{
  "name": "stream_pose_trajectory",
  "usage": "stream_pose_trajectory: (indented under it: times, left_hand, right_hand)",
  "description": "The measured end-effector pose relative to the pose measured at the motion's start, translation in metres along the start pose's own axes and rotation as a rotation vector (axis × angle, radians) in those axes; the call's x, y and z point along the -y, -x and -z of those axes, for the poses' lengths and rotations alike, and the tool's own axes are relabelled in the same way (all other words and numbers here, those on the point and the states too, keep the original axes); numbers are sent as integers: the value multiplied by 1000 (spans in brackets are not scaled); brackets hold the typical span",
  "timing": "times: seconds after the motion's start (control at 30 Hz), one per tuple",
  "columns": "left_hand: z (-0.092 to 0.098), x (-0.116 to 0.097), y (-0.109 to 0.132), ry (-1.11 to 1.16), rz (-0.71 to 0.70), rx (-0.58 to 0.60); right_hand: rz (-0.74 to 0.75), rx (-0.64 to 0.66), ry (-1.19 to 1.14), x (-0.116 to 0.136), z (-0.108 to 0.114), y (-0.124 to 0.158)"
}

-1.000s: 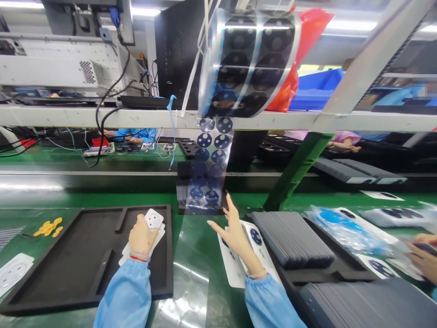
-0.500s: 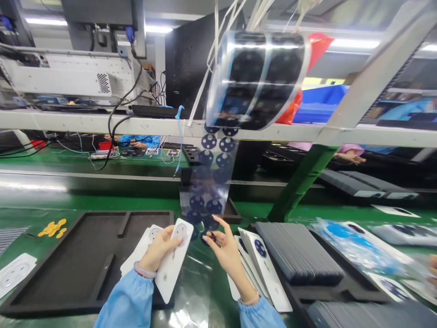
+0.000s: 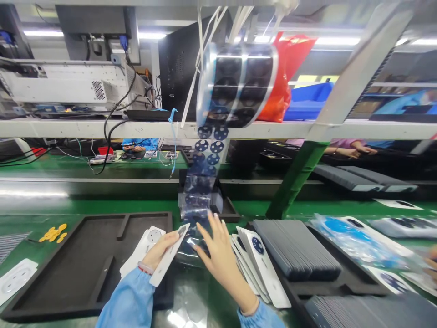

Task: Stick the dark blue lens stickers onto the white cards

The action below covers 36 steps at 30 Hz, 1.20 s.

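My left hand [image 3: 160,250] grips a thin white phone back panel [image 3: 167,264], turned nearly edge-on. Beneath that wrist, more white panels with round camera rings [image 3: 153,235] lie fanned out. My right hand [image 3: 220,253] is raised with its fingers spread, in front of a clear film strip [image 3: 201,189] bearing dark round stickers with holes. The strip hangs from a large roll [image 3: 239,86] on the shelf. Whether a fingertip touches the film, I cannot tell. To the right of this hand lean several white panels [image 3: 268,269], the front one showing a dark round camera sticker.
A black tray [image 3: 68,264] sits on the left, with yellow pieces [image 3: 53,232] beyond it. Grey sheets [image 3: 297,248] stand packed in a right-hand tray. A green post [image 3: 297,177] and white shelf edge [image 3: 143,130] cross ahead. A co-worker's hands [image 3: 355,149] show far right.
My right hand has gone from a pinch at a dark sticker to spread fingers. The panel in my left hand has turned from face-on to nearly edge-on. The film strip has swung left.
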<state>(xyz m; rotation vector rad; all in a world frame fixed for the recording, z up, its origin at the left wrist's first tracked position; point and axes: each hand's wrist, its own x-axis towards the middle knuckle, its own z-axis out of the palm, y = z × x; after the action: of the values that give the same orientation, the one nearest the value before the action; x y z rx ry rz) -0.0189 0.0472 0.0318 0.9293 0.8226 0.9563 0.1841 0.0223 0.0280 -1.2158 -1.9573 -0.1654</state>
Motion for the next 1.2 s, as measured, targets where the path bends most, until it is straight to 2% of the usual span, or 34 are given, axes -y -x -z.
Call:
stream_pose_trajectory:
  times: [0.07, 0.13, 0.23, 0.37, 0.5, 0.63, 0.73, 0.83, 0.9, 0.97, 1.03, 1.1, 1.2]
  left_hand:
    - [4, 0, -1, 42, 0, 18]
    - [10, 1, -2, 67, 22, 43]
    - [14, 2, -2, 53, 37, 69]
    - [8, 0, 0, 57, 41, 80]
    - [3, 0, 0, 122, 44, 42]
    - [7, 4, -2, 143, 45, 28]
    - [8, 6, -3, 107, 38, 32]
    - [5, 6, -5, 34, 1, 51]
    - [1, 5, -5, -27, -51, -10]
    - [-3, 4, -6, -66, -124, -156]
    - [-6, 4, -6, -84, -214, -318]
    - [-7, 6, -6, -121, -299, -424]
    - [-13, 13, -4, -252, -346, -452]
  right_hand:
    - [131, 52, 2, 2, -3, -6]
    - [187, 44, -12, 0, -11, -7]
    - [237, -54, 37, -4, -23, -3]
    - [324, -191, 116, -5, -29, 7]
    - [375, -210, 135, -5, -26, 11]
    - [423, -222, 87, -6, -27, 13]
    - [396, -233, 18, -5, -30, 13]
    - [332, -231, -111, 0, -28, 12]
    - [253, -151, -279, 3, -22, 10]
    - [78, -36, -495, 5, -13, 7]
    - [-185, 23, -706, 3, -5, 4]
    - [-438, -9, -877, 0, -1, 1]
    - [-650, -139, -1043, -3, -5, 1]
